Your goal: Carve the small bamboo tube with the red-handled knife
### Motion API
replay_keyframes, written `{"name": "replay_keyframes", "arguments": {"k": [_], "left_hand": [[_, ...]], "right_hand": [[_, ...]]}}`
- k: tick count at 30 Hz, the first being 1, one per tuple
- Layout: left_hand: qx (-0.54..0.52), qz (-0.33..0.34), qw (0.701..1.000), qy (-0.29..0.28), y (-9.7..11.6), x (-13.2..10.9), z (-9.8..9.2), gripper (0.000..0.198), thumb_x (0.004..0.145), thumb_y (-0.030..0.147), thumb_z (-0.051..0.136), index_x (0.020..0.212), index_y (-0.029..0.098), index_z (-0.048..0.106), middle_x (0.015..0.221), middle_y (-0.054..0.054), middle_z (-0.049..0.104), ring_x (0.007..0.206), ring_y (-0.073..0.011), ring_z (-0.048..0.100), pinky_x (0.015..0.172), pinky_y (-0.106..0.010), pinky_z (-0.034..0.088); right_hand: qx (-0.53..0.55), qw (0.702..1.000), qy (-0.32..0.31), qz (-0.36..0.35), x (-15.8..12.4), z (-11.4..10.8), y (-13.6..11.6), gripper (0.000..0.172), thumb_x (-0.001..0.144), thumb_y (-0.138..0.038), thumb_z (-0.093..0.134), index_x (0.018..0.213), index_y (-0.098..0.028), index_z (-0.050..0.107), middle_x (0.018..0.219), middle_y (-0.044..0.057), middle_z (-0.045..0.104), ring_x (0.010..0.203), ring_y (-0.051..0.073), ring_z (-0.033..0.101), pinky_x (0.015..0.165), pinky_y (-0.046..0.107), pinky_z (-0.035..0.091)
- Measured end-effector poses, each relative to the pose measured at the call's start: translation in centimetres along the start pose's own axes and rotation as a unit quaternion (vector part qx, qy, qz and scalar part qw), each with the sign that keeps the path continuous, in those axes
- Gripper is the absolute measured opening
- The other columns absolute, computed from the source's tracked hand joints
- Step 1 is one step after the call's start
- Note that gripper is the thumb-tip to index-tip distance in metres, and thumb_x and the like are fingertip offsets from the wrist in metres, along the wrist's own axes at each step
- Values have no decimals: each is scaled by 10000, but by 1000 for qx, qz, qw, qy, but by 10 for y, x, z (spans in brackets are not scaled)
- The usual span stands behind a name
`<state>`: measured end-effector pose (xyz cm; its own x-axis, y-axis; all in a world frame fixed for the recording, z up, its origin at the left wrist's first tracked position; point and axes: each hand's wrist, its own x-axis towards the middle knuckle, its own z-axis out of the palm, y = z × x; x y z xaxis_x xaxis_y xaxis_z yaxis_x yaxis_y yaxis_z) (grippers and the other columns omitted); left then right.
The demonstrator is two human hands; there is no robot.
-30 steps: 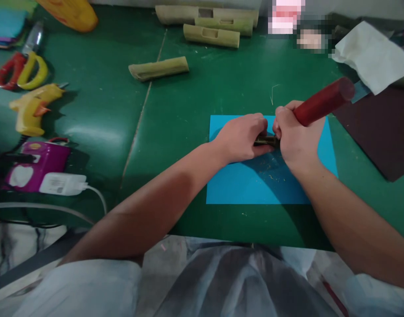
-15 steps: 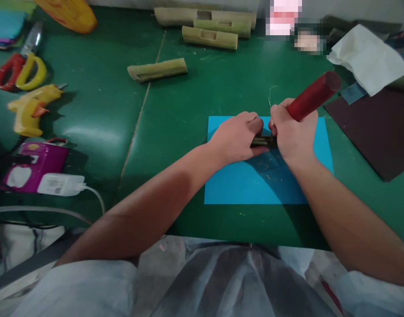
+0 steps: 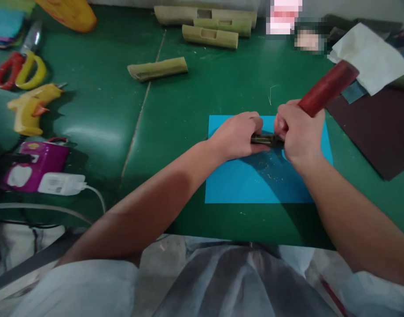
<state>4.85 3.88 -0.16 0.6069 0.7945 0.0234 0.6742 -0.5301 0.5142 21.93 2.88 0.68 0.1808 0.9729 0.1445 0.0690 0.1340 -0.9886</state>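
On a blue sheet (image 3: 235, 187), my left hand (image 3: 240, 134) is closed around a short dark bamboo piece (image 3: 263, 139) that lies sideways. My right hand (image 3: 301, 132) grips a tool with a thick red handle (image 3: 329, 88), which tilts up and to the right. The tool's working end is hidden by my fingers, close to the right end of the bamboo. Small pale shavings (image 3: 266, 169) are scattered over the sheet below my hands.
Notched bamboo pieces (image 3: 210, 36) lie along the back, with another bamboo piece (image 3: 158, 69) nearer. Scissors (image 3: 20, 72), a yellow glue gun (image 3: 35, 108) and a purple power strip (image 3: 40, 165) with a charger are at left. White paper (image 3: 370, 57) and a dark sheet (image 3: 380, 136) lie at right.
My right hand has shifted a little to the right, and the red handle leans further right. More of the bamboo's right end shows. My left hand has hardly moved.
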Motion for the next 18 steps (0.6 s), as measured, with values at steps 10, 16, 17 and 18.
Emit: {"name": "replay_keyframes", "arguments": {"k": [10,16,17,18], "left_hand": [[42,-1,999,-3,6,-2,-2,286,944,400,876,1056,205,699,1150,-90,749,1135,-305,740,918,-385,542],[48,-6,999,-10,7,-2,-3,305,953,417,881,1083,201,708,1188,-109,752,1169,-327,744,935,-399,550],[47,-5,999,-13,7,-2,-3,310,952,415,889,1079,199,707,1193,-115,750,1173,-331,744,944,-406,552],[43,-3,999,-14,6,-2,-3,316,948,414,900,1072,200,704,1192,-116,749,1173,-332,744,953,-411,556]], "right_hand": [[-5,1000,14,0,-1,0,0,528,927,-472,796,542,-335,462,536,-3,444,554,206,432,621,452,435],[-10,1000,6,21,-1,-2,2,532,924,-475,862,572,-346,485,546,2,453,619,235,408,675,486,431],[-13,1000,5,21,-1,-1,2,526,927,-462,856,571,-344,488,544,1,450,620,231,408,682,483,431],[-16,1000,1,19,-1,-1,3,519,931,-447,847,571,-341,489,541,-2,443,617,225,406,686,477,432]]}}
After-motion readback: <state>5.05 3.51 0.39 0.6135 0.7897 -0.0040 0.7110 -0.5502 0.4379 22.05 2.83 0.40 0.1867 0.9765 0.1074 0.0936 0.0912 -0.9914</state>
